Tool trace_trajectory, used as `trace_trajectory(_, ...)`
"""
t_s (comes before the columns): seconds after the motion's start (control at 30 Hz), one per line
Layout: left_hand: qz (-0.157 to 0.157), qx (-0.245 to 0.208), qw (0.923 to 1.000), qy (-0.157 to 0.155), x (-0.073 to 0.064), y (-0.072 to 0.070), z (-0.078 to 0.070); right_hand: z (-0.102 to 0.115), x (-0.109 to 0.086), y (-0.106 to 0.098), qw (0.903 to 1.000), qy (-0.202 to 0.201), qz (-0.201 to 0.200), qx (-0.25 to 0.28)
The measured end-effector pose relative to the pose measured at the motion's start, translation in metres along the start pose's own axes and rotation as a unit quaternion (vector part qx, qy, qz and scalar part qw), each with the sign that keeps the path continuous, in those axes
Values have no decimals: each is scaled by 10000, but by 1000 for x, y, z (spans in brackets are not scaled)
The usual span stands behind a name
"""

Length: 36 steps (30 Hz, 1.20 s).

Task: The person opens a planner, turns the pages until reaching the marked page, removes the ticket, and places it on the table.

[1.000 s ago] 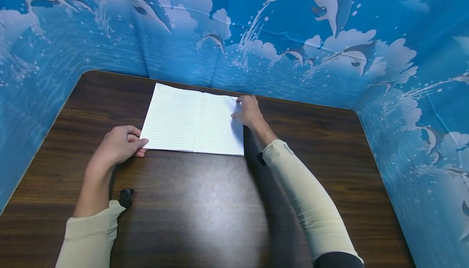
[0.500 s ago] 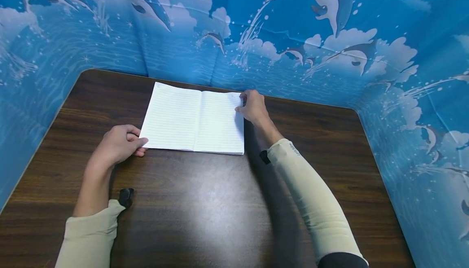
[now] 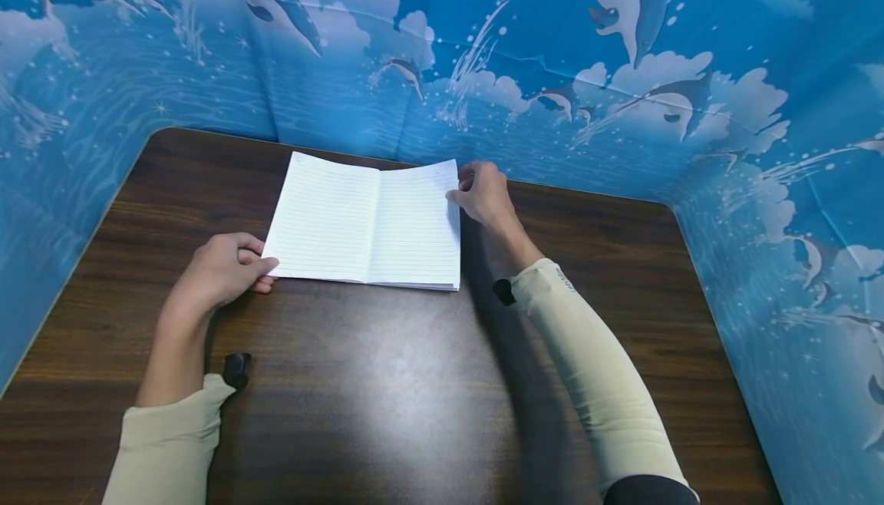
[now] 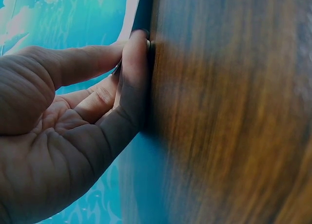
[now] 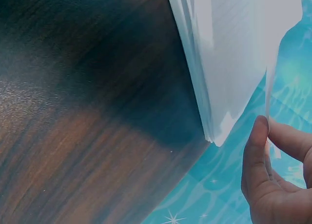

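An open lined notebook [image 3: 321,221] lies near the far side of the table, both visible pages without writing. My left hand [image 3: 222,273] pinches its near left corner, thumb on top and fingers underneath. Seen from the left wrist, that hand [image 4: 78,112] has its fingers low against the tabletop. At the notebook's far right corner, my right hand [image 3: 487,196] pinches the edge of a page [image 3: 417,217], whose far corner is lifted. The right wrist view shows thumb and forefinger of that hand [image 5: 278,170] on the thin page edge, apart from the stacked sheets [image 5: 197,72].
The dark wood-grain table [image 3: 387,382] has rounded far corners. A blue curtain [image 3: 331,106] printed with dolphins hangs close behind it and along both sides. Dark wrist devices [image 3: 238,371] sit at the cuffs of both pale sleeves.
My right hand has moved slightly right and away from me, and the right page's far corner has risen in its fingers. My left hand keeps its place at the corner.
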<state>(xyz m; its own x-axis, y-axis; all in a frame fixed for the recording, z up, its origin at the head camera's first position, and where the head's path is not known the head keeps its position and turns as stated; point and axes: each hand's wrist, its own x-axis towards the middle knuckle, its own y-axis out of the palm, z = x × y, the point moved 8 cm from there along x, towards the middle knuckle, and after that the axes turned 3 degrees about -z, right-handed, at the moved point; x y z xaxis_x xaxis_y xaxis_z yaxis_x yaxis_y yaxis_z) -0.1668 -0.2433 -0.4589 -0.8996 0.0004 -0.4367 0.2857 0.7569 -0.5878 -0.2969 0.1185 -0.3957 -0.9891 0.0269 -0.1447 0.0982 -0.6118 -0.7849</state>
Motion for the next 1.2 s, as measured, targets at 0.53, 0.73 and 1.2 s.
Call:
trace_trajectory(0.53, -14, -49, 10000, 46, 1, -1, 0, 24, -6, -4, 9964, -193, 224, 793)
trace_trajectory(0.73, 21, -33, 10000, 23, 3, 0, 0, 34, -8, -2, 9952, -193, 260, 922)
trace_trajectory(1.2, 8, -50, 10000, -42, 1, 0, -1, 49, -4, 7, 9898, -121, 413, 1355)
